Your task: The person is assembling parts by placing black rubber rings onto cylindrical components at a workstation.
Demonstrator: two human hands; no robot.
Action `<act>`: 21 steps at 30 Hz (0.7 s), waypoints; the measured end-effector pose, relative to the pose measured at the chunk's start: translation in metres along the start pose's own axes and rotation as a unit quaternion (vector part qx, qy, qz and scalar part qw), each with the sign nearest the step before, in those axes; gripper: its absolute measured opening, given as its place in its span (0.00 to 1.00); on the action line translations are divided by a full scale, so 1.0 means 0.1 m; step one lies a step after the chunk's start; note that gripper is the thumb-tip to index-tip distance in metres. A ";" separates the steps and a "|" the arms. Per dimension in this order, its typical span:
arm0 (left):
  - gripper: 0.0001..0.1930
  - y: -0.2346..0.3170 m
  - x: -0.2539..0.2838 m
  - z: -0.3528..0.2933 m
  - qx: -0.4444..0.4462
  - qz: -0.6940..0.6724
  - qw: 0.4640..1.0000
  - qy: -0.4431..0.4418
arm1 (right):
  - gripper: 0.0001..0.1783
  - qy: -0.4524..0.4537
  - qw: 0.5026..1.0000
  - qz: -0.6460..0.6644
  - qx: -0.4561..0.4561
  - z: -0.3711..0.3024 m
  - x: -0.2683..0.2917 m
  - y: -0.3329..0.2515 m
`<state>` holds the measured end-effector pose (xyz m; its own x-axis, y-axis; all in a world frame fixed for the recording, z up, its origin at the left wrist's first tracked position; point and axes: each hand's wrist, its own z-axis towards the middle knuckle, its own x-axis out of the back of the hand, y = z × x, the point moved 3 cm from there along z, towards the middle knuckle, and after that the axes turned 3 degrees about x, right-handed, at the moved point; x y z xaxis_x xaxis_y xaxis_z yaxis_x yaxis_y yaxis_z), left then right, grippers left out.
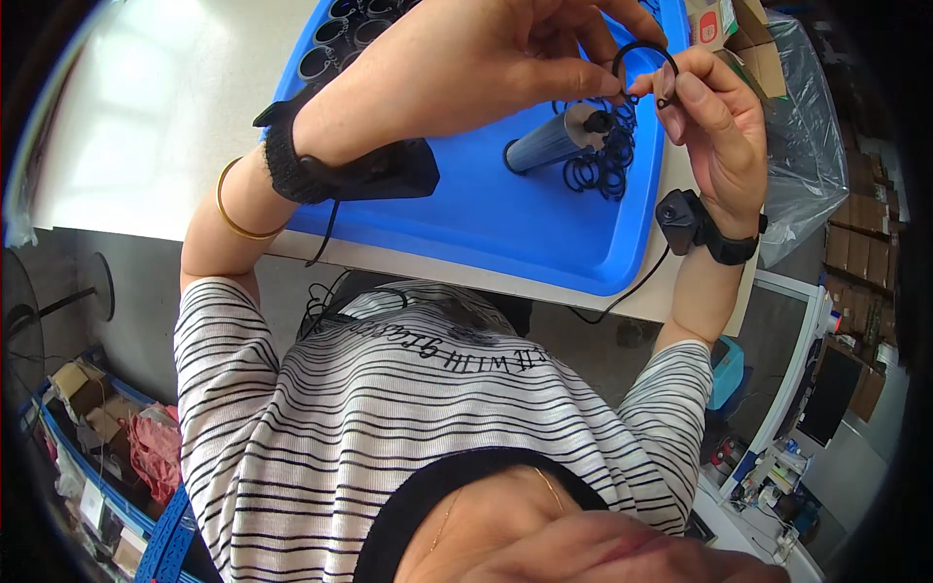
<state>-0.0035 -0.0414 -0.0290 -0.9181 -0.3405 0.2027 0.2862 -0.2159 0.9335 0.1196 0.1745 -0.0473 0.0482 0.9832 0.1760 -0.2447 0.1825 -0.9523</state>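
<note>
A black circlip (642,45) with small eyelets at its ends is held up over the right side of a blue tray (515,233). My left hand (486,63) pinches its left side between thumb and fingers. On its other side, the thumb and fingers of my right hand (721,121) grip it too. Below the hands, a grey metal cylinder (554,144) stands in the tray, with a black ring round its base and a dark piece at its top. Several more black circlips (607,167) lie in a loose heap beside the cylinder.
Several dark round tubes (316,63) stand at the tray's far left. The tray sits on a pale table (126,146). An opened cardboard box (753,44) and clear plastic sheeting (802,146) are at the right. Wrist-worn devices trail black cables near the table's front edge.
</note>
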 end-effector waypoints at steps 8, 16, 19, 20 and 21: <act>0.21 0.02 0.00 0.00 -0.005 -0.013 1.000 0.001 | 0.13 -0.001 1.000 0.002 -0.027 -0.01 0.04 0.02; 0.16 0.02 0.02 -0.01 -0.006 0.005 0.999 0.033 | 0.13 0.041 0.997 -0.064 0.023 -0.03 -0.08 -0.09; 0.10 0.04 0.04 -0.03 -0.019 0.073 0.996 0.040 | 0.11 0.039 0.987 -0.124 0.093 -0.03 -0.16 -0.23; 0.08 0.05 0.04 -0.03 -0.024 0.094 0.994 0.041 | 0.13 0.036 0.948 -0.231 0.217 -0.04 -0.20 -0.34; 0.06 0.06 0.04 -0.04 -0.071 0.095 0.991 0.058 | 0.17 0.023 0.886 -0.353 0.300 -0.05 -0.25 -0.42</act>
<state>-0.0043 -0.0480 -0.0233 -0.8088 -0.4888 0.3269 0.4937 -0.2625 0.8291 0.1333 0.1426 -0.0129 0.4302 0.6247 0.6517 -0.6078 0.7342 -0.3025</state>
